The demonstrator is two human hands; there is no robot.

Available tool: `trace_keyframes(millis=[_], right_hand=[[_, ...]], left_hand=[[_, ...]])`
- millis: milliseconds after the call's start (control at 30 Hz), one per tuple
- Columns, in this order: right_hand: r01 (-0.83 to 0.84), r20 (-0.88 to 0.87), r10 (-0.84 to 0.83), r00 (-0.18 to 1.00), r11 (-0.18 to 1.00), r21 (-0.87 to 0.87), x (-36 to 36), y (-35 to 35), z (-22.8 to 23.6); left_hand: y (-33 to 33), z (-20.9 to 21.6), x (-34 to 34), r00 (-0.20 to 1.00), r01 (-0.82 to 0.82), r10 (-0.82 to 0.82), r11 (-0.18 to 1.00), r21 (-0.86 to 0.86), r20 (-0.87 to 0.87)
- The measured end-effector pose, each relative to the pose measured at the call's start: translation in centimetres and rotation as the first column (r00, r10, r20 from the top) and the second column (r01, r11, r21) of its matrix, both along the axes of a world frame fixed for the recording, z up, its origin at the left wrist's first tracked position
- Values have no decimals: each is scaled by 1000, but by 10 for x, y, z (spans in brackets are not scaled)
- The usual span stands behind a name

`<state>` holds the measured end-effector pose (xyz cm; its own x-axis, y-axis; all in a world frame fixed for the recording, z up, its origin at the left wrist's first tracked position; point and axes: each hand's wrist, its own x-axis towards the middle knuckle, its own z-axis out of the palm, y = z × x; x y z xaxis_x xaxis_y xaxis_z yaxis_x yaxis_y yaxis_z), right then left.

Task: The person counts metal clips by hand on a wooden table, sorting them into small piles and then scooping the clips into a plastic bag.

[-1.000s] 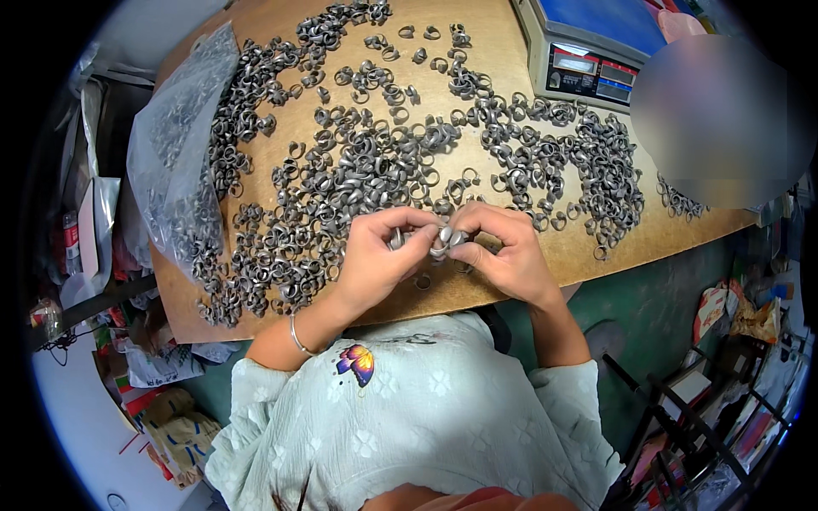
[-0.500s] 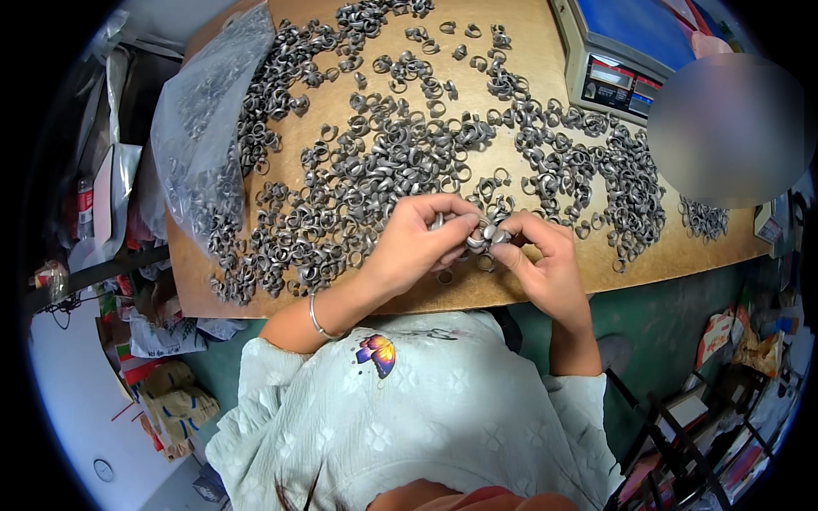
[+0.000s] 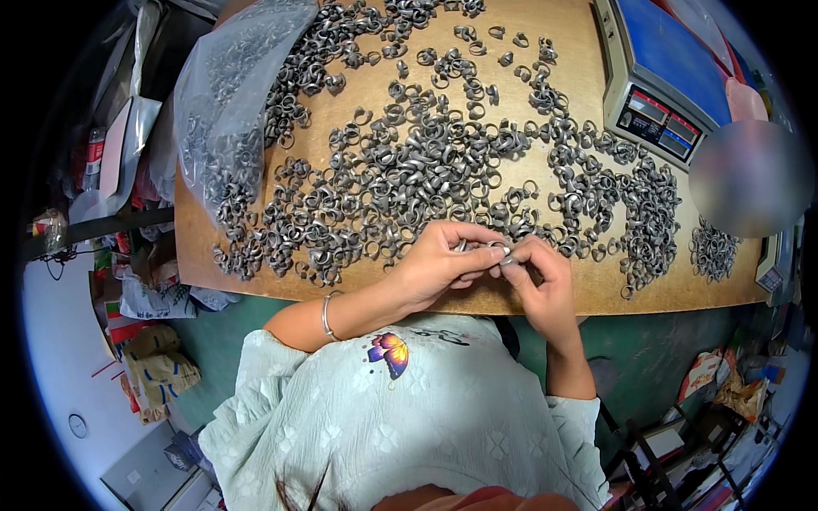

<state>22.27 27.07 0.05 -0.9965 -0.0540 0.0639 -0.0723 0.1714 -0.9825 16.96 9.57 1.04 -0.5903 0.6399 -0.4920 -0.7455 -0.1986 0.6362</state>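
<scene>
My left hand [image 3: 436, 266] is closed in a pinch over the near part of the table, with grey metal rings between its fingers. One ring [image 3: 499, 247] shows at its thumb tip, and others are partly hidden by the curled fingers. My right hand [image 3: 547, 288] meets it fingertip to fingertip, also pinching a grey metal ring [image 3: 509, 261] that the thumb and fingers partly cover. Just beyond both hands lies a wide heap of similar loose rings [image 3: 409, 175] on the wooden tabletop [image 3: 375, 72].
A clear plastic bag [image 3: 226, 111] of rings lies at the left. Smaller ring piles [image 3: 652, 226] lie to the right, with another [image 3: 714, 251] near the right edge. A blue-topped digital scale [image 3: 669, 64] stands at the far right. The table's near edge [image 3: 665, 311] curves before me.
The view has shifted, so the table's contents appear further right. Where a small cluster of rings showed between my hands, fewer now show at the fingertips. Both hands remain together.
</scene>
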Motion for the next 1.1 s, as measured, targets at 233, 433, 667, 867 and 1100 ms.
trace_keyframes(millis=[233, 433, 667, 867, 1100], right_hand=[[25, -114, -14, 993, 995, 99, 7, -9, 10], [149, 298, 12, 954, 848, -509, 15, -6, -12], [235, 398, 371, 839, 414, -880, 16, 0, -21], [185, 407, 193, 893, 666, -722, 26, -8, -18], [120, 424, 185, 887, 793, -598, 25, -5, -7]], left_hand=[[-2, 4, 11, 980, -21, 10, 998, -57, -197], [0, 5, 4, 971, 20, -46, 994, 111, 234], [-3, 5, 8, 793, 30, -180, 965, -259, -582], [1, 2, 19, 831, -81, -64, 969, -233, -553], [-4, -13, 21, 352, -252, -79, 952, -176, -933]])
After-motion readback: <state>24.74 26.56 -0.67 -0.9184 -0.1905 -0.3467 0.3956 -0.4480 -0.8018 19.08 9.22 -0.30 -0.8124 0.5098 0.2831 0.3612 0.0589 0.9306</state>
